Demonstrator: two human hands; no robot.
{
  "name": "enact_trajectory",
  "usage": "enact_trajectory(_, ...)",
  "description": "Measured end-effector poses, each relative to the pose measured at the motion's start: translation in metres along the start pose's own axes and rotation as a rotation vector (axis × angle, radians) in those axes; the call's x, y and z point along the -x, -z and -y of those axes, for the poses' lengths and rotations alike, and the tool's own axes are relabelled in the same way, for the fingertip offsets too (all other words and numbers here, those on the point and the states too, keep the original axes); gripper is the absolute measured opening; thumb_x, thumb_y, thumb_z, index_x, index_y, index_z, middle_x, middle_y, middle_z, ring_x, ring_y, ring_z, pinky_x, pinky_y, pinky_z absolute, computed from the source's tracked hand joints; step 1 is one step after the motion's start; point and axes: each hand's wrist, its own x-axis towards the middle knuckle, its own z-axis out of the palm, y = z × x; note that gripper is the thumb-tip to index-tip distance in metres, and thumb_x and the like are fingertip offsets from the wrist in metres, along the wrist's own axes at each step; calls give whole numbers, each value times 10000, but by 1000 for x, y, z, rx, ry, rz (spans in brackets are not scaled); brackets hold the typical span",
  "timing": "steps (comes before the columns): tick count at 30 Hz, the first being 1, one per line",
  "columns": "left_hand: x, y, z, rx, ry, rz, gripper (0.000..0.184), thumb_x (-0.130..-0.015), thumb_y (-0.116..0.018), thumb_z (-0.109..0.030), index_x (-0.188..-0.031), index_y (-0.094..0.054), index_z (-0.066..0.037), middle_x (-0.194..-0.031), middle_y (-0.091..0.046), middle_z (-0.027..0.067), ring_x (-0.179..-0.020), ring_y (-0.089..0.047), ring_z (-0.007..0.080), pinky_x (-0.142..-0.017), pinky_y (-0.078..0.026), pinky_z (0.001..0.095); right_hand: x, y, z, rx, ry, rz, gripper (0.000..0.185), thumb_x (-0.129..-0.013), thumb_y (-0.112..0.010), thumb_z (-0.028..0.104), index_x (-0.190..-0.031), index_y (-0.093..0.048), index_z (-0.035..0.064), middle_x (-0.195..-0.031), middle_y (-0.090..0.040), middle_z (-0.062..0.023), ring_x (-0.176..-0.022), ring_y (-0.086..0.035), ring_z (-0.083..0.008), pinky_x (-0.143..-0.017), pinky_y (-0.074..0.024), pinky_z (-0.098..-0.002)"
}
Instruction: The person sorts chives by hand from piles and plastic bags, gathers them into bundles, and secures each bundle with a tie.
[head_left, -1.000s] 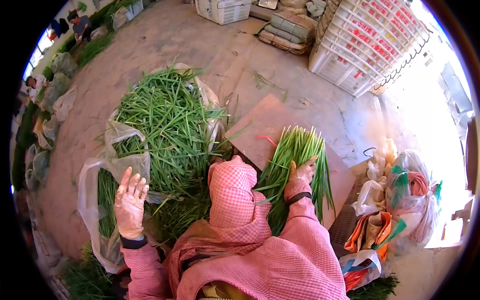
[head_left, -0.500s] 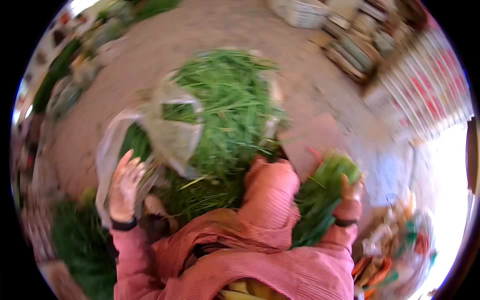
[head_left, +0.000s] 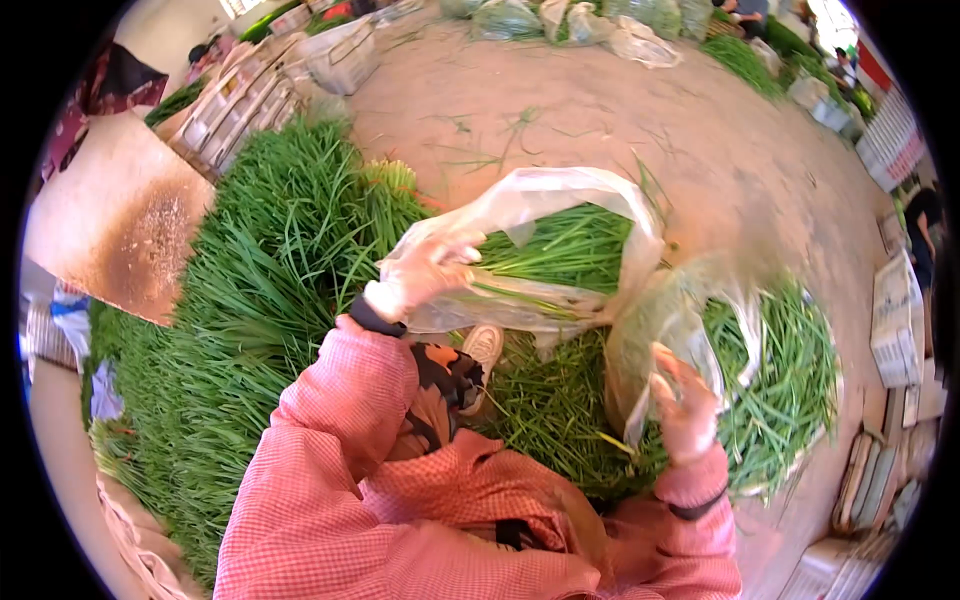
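My left hand is at the near left rim of a clear plastic bag, fingers stretched out and apart. Whether it touches the plastic, I cannot tell. Long green chives lie inside this bag. My right hand is open, palm turned inward, beside a second clear bag that lies partly over a heap of loose green leaves. Between my hands, more loose leaves cover the floor near my shoe.
A big mass of upright chives stands on my left, with a tied bundle at its far edge. A stained board and a white crate are beyond it. Filled bags line the back; people are farther off.
My view has swung to the left. My right hand has left the chive bundle it touched and is now by the second bag. My left hand has moved to the first bag's rim.
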Motion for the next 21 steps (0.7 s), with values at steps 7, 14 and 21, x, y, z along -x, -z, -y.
enact_trajectory(7,-60,-43,143,-772,152,382,742,-665,-632,-205,-1306,-284,-70,-1254,-387,168,-1174,-358,302,-977,-300,344,-134,-178,-121,-19,-185,175,245,-781,-577,156,-1025,-591,132,-966,-609,-76,-899,-569,-239,-798,-433,-295)
enact_trajectory(14,-75,-73,204,-1205,245,328,663,-720,-493,-100,-1326,-225,-64,-1277,-374,144,-1237,-286,307,-1035,-89,485,-227,-266,-193,497,6,440,340,-751,-560,183,-1086,-542,234,-1218,-466,-40,-1162,-384,-236,-912,-337,-391)
enact_trajectory(21,-51,-88,227,-1281,405,346,247,-695,-503,-131,-913,-606,-75,-801,-575,126,-910,-522,313,-965,-282,435,-262,-309,-243,866,355,576,201,-805,-466,212,-948,-607,206,-1211,-485,-26,-1190,-354,-220,-986,-241,-378)
